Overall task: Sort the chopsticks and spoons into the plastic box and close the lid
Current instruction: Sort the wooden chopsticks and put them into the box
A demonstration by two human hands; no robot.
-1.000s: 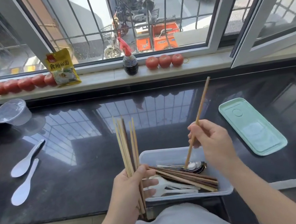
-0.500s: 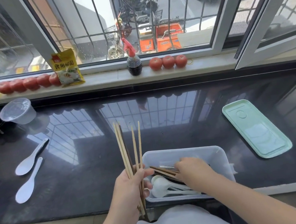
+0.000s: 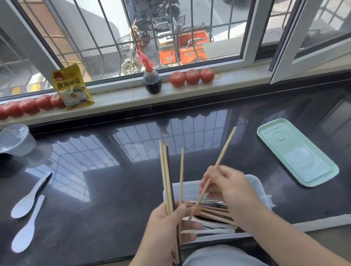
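A clear plastic box (image 3: pixel 260 186) sits at the counter's front edge, holding several chopsticks, white spoons and metal spoons. My left hand (image 3: pixel 168 227) grips a bundle of chopsticks (image 3: pixel 166 175) upright just left of the box. Over the box, my right hand (image 3: pixel 227 184) pinches a single light chopstick (image 3: pixel 224 148), which slants up to the right. Two white plastic spoons (image 3: pixel 29 198) lie on the black counter at the left. The mint-green lid (image 3: pixel 295 151) lies flat to the right of the box.
A clear plastic cup (image 3: pixel 12 140) stands at the back left. On the windowsill are tomatoes (image 3: pixel 191 77), a yellow packet (image 3: pixel 72 86) and a dark sauce bottle (image 3: pixel 151 79). An open window frame (image 3: pixel 304 29) juts in at the upper right.
My right hand laid one chopstick into the box, reached down among the utensils, and now holds another single chopstick raised above it. My left hand kept its bundle.
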